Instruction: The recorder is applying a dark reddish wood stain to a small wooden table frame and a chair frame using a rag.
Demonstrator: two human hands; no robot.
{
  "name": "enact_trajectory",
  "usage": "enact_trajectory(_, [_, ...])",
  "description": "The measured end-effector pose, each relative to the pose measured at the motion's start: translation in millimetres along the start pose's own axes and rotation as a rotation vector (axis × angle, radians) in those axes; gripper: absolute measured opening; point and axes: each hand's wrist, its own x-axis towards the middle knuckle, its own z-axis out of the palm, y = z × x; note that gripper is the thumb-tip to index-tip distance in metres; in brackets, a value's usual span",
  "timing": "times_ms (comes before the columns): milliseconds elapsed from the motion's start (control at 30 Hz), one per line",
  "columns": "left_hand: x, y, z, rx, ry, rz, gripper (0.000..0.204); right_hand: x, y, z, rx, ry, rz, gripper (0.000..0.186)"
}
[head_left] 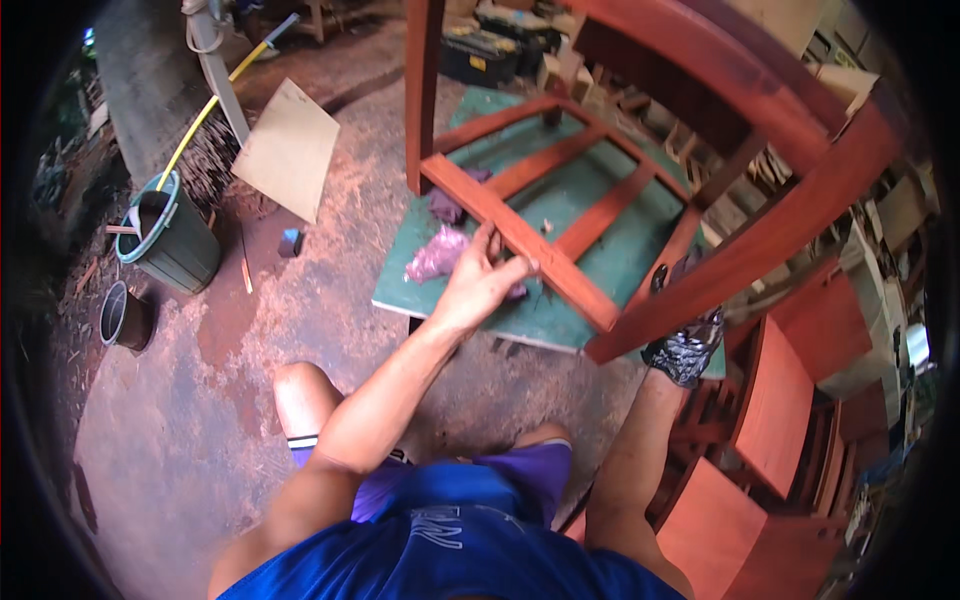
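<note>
Underfoot, reddish-stained floor (180, 420), with wide stepping room between table and bucket and a gap ahead of the left knee (300, 385). Above the table, wooden chair frame (610, 208), red-brown, with slats over the green surface and back curving toward the upper right. Under that, green tabletop (535, 318), with pale near edge facing the body and a bare strip along that edge, in front of the frame. Close on the right, reddish panels (775, 405) in a stack, tight beside the right forearm. Well apart on the left, pale board (288, 148) and green bucket (190, 255). On the near end of the sloping post (740, 250), right hand (690, 348) in black plastic, partly behind the wood; cannot tell how tightly closed. At the front rail (470, 195), left hand (478, 280), bare, thumb and forefinger apart and touching the edge; cannot tell whether clamped. Just beside, crumpled pink cloth (440, 253). On the floor, small blue-and-black block (290, 243).
</note>
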Motion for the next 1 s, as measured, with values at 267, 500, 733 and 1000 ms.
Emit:
enact_trajectory(267, [1.9,-38.5,12.5,0.322,0.108,0.1,0.11,31.1,40.2,63.6,0.507,0.107,-0.213,0.028])
enact_trajectory(500, [-26.2,-11.6,32.1,0.132,0.059,0.102,0.115,93.6,32.0,124.7,0.686,0.027,-0.239,0.028])
enact_trajectory(733, [-64.0,-46.6,79.6,0.539,0.102,0.134,0.135,111.9,39.0,174.4,0.818,-0.066,-0.3,0.029])
enact_trajectory(1000, [-71.8,-108.5,136.0,0.893,0.301,0.326,0.14,133.9,46.1,230.3,0.925,-0.203,-0.359,0.029])
